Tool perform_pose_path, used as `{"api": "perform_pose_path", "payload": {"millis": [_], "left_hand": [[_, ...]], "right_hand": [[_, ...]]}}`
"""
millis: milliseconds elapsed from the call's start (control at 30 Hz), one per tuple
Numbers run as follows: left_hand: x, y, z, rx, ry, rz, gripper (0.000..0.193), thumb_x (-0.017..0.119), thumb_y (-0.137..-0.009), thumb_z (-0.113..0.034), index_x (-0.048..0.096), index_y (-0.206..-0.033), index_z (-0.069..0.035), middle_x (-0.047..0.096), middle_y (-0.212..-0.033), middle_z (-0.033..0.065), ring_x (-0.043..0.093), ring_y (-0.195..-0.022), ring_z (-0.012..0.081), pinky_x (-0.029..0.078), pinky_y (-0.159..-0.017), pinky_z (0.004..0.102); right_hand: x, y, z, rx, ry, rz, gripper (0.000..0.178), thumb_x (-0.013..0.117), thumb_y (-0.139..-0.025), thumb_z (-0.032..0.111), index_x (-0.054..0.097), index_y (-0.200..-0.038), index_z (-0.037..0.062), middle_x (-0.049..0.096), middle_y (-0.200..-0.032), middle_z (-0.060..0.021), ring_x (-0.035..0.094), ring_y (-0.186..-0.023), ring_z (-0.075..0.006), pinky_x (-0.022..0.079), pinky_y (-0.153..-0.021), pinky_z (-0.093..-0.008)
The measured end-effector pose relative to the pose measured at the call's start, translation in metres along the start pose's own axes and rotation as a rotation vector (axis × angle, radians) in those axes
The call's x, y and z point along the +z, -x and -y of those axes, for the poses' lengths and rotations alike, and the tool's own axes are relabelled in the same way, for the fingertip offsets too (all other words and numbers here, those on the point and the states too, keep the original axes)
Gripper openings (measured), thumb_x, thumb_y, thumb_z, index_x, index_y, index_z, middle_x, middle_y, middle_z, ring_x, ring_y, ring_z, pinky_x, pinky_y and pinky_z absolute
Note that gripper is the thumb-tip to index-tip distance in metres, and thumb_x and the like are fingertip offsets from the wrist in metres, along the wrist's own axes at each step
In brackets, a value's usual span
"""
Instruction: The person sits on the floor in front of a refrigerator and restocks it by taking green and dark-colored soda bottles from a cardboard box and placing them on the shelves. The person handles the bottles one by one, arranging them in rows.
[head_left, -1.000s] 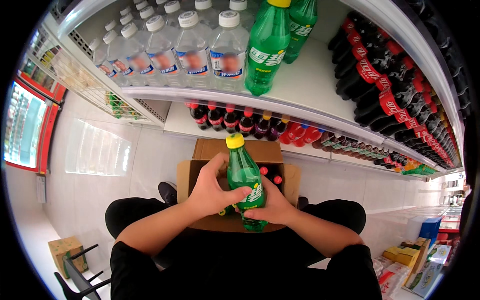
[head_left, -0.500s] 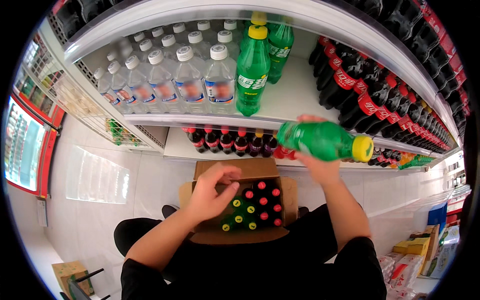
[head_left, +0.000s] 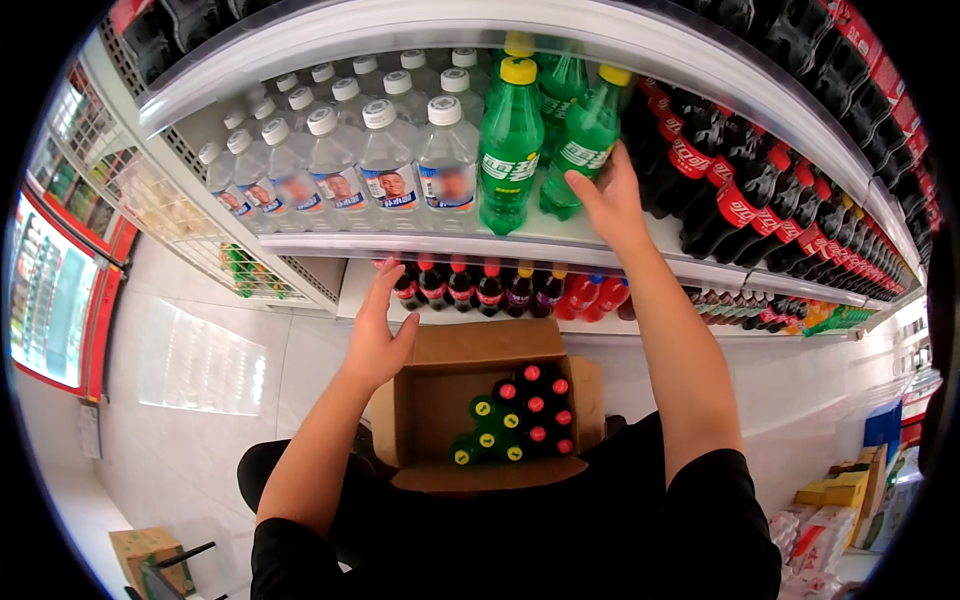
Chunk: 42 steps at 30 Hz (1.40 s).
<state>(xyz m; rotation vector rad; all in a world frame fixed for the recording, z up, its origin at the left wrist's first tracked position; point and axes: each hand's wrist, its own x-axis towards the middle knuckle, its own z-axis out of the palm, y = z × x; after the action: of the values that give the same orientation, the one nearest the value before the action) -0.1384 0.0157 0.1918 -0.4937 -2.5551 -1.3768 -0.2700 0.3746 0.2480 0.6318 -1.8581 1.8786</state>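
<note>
My right hand point(head_left: 613, 200) is wrapped round a green soda bottle point(head_left: 590, 135) with a yellow cap, upright but slightly tilted on the shelf point(head_left: 400, 243). Just left of it stands another green soda bottle point(head_left: 510, 150), with more of the same kind behind. My left hand point(head_left: 380, 335) hovers above the left end of the cardboard box point(head_left: 480, 345), fingers apart and holding nothing. Inside the box, dark bottles with red caps point(head_left: 536, 405) fill the right part, beside several green bottles with yellow caps point(head_left: 486, 440).
Clear bottles with white caps point(head_left: 378, 160) line the shelf's left part. Dark cola bottles point(head_left: 740, 190) crowd its right part. Small bottles point(head_left: 490, 288) stand on the lower shelf behind the box. A wire rack point(head_left: 200, 190) is at the left.
The green bottle my right hand carried sideways is now turned upright on the shelf. My left hand has moved up and leftward from over the box.
</note>
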Motion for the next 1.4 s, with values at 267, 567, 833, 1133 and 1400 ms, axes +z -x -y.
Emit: {"api": "perform_pose_path", "payload": {"millis": [267, 567, 833, 1133, 1400], "left_hand": [[-0.002, 0.01, 0.004, -0.129, 0.067, 0.115, 0.064, 0.065, -0.092, 0.002, 0.045, -0.153, -0.007, 0.055, -0.148, 0.0137, 0.055, -0.14, 0.0271, 0.053, -0.102, 0.0404], [0.003, 0.012, -0.003, -0.16, 0.086, 0.237, 0.063, 0.066, -0.092, 0.001, 0.047, -0.151, -0.007, 0.062, -0.14, 0.0134, 0.061, -0.127, 0.0252, 0.054, -0.097, 0.0388], [0.037, 0.041, 0.008, -0.203, 0.085, 0.367, 0.056, 0.07, -0.093, -0.009, 0.05, -0.146, -0.008, 0.068, -0.127, 0.0174, 0.068, -0.113, 0.0322, 0.057, -0.091, 0.0423], [0.105, 0.115, 0.028, -0.2, -0.325, 0.739, 0.032, 0.069, -0.094, -0.026, 0.061, -0.115, -0.003, 0.071, -0.105, 0.019, 0.071, -0.096, 0.0427, 0.058, -0.079, 0.0545], [0.16, 0.144, 0.041, -0.134, -0.342, 0.585, 0.042, 0.073, -0.09, -0.031, 0.065, -0.126, -0.01, 0.07, -0.098, 0.0134, 0.07, -0.083, 0.0316, 0.058, -0.072, 0.0474]], "right_hand": [[0.003, 0.009, -0.014, -0.013, 0.407, -0.03, 0.074, 0.08, -0.09, 0.013, 0.041, -0.15, -0.004, 0.064, -0.135, -0.0218, 0.064, -0.126, -0.0297, 0.053, -0.103, -0.0419], [0.013, -0.004, -0.021, 0.031, 0.685, -0.083, 0.064, 0.083, -0.088, 0.022, 0.052, -0.137, -0.0058, 0.071, -0.118, -0.0258, 0.072, -0.107, -0.0396, 0.059, -0.089, -0.0439], [0.035, 0.045, 0.066, -0.239, 0.995, -0.081, 0.054, 0.075, -0.088, 0.014, 0.055, -0.135, -0.0039, 0.066, -0.123, -0.0271, 0.064, -0.112, -0.047, 0.051, -0.098, -0.0515], [0.02, 0.225, 0.045, 0.574, 0.869, 0.547, 0.023, 0.072, -0.089, 0.015, 0.067, -0.108, 0.0054, 0.069, -0.106, -0.0141, 0.067, -0.104, -0.0382, 0.056, -0.088, -0.0452], [0.029, 0.243, 0.034, 0.803, 1.0, 1.015, 0.035, 0.068, -0.095, 0.032, 0.065, -0.12, 0.0078, 0.066, -0.117, -0.0152, 0.068, -0.111, -0.0351, 0.057, -0.09, -0.0485]]}}
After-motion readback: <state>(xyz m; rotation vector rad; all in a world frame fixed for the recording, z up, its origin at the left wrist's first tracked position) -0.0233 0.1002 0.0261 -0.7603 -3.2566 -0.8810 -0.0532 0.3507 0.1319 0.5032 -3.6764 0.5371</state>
